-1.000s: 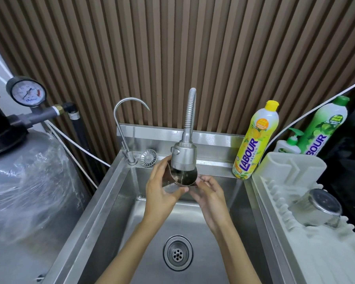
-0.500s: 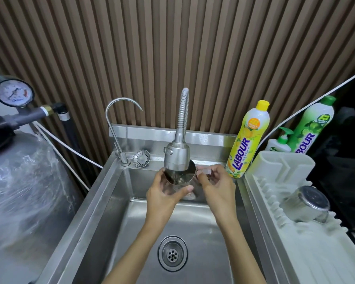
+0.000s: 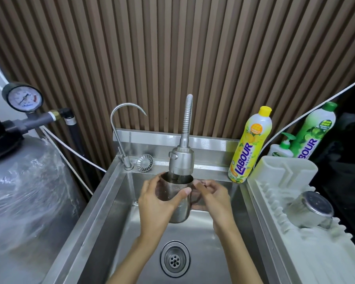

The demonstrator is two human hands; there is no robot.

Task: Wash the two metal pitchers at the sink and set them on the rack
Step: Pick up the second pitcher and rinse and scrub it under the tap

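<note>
— Why is the pitcher held so close under the spray head?

— I think so that the water goes straight inside and does not splash. It stands upright, mouth up, over the sink, directly below the nozzle and very near to it.

— And it needs both hands?

— The metal is probably wet and slippery. The left hand is wrapped around the body, with the thumb in front and the fingers behind. The right hand is closed at the handle side. Its fingers curl there, and I judge they grip the handle, though part of it is hidden.

— And the other one?

— The second pitcher is already on the white rack at the right, tilted with its bottom toward us, surely to drain. This one is in rinsing, I believe.
</note>
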